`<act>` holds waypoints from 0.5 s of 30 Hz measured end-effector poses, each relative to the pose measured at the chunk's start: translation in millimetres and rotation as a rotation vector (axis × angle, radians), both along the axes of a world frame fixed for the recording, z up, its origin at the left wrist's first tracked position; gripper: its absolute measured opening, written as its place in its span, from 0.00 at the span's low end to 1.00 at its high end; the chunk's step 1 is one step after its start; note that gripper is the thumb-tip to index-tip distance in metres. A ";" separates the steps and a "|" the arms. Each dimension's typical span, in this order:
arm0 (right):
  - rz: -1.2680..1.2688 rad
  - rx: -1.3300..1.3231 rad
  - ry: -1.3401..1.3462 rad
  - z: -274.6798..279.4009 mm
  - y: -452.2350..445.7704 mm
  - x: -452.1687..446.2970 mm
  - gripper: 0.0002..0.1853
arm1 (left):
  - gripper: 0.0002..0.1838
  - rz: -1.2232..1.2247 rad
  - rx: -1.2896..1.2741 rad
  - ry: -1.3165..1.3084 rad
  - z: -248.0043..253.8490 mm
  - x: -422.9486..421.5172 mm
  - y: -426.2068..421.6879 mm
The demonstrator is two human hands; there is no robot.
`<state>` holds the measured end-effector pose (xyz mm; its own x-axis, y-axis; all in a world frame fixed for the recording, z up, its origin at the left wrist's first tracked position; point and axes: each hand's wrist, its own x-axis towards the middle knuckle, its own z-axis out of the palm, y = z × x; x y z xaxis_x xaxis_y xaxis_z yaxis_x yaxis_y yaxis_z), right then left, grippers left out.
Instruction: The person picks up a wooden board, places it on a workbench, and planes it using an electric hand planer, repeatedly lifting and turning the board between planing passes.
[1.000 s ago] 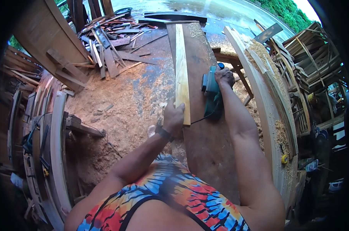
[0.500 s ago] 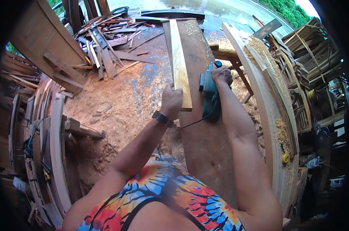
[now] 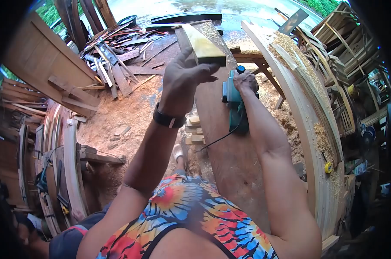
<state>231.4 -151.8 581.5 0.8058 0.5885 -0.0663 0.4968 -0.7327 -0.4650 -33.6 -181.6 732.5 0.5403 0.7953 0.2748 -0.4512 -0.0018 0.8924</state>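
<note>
The pale wooden board (image 3: 200,42) is raised at its near end and points away over the brown bench (image 3: 236,164). My left hand (image 3: 184,80), with a dark wristband, is just below that near end, its fingers apart; whether its fingers touch the board is hard to tell. A green power planer (image 3: 235,103) rests on the bench to the right of the board. My right hand (image 3: 246,81) is closed round the planer's front end, by the blue-topped knob. A black cord trails from the planer to the left.
Scrap wood (image 3: 122,52) is heaped at the upper left. Long planks (image 3: 297,103) with shavings and a yellow tape measure (image 3: 329,167) lie at the right. Small blocks (image 3: 195,134) sit left of the bench. Another person's leg (image 3: 66,241) shows at the lower left.
The board's near end has risen toward the camera, and my left hand has moved up and opened. My right hand stays on the planer. Another person has come into view at the lower left.
</note>
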 end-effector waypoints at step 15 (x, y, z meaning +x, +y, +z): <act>0.001 0.047 -0.004 3.5 -6.2 -3.5 0.27 | 0.18 0.040 0.051 0.015 18.3 4.1 15.7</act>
